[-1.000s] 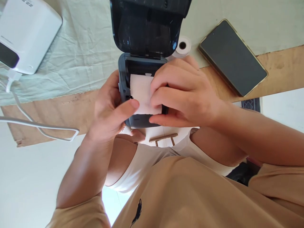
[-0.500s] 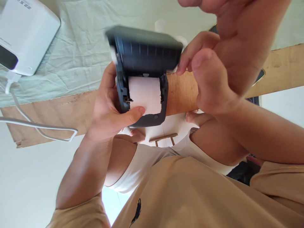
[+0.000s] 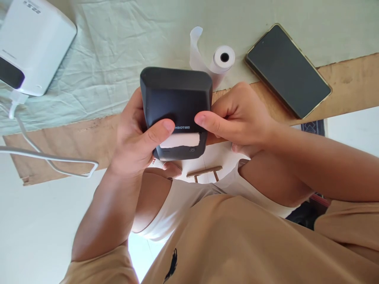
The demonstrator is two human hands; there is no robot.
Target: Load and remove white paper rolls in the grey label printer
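I hold a small dark grey thermal printer (image 3: 176, 100) over the table's near edge, its lid closed. A strip of white paper (image 3: 180, 140) sticks out of the slot at its near end. My left hand (image 3: 134, 136) wraps round the printer's left side, thumb pressed on the lid. My right hand (image 3: 237, 116) grips the right side, thumb on the lid near the printed logo.
A white paper roll (image 3: 220, 61) with a loose curled tail lies just beyond the printer. A dark phone (image 3: 287, 71) lies at the right. A white device (image 3: 31, 43) with a white cable (image 3: 44, 156) stands at far left on a pale green cloth (image 3: 112, 67).
The printer's lid was open with the paper roll showing; my right hand swung it down, and now it is closed. Both thumbs now rest on the lid.
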